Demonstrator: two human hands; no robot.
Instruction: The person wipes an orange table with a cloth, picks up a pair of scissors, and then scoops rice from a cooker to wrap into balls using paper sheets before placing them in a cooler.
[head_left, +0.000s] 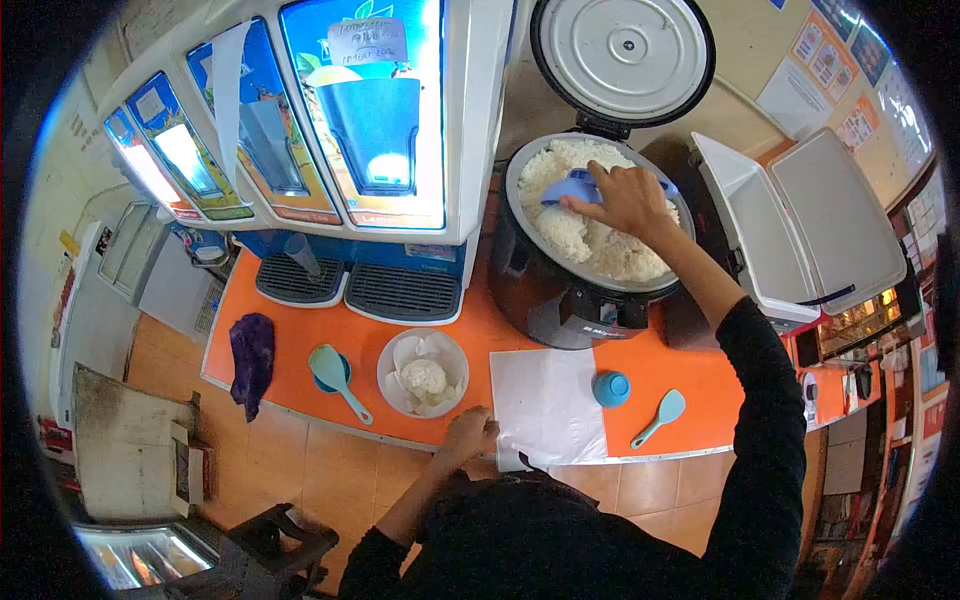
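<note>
My right hand [630,205] is closed around a blue plastic scoop [572,187] in the rice. White cooked rice [565,235] fills the large black rice cooker [540,315], whose round lid [627,45] stands raised. Down at the table's front edge is my left hand [472,432], its fingers curled; whatever they hold, if anything, is hidden. It lies between a white bowl [387,388] and a sheet of white paper [545,405]. The bowl contains a mound of rice [424,378] and a pale piece that I cannot identify.
On the orange table [690,360] are a blue cup [611,389], a pale green rice paddle [660,418], another paddle [340,385] over a dark teal cup, and a purple cloth [252,365]. A drink dispenser [470,120] stands behind; an open white cooler box [765,240] is right.
</note>
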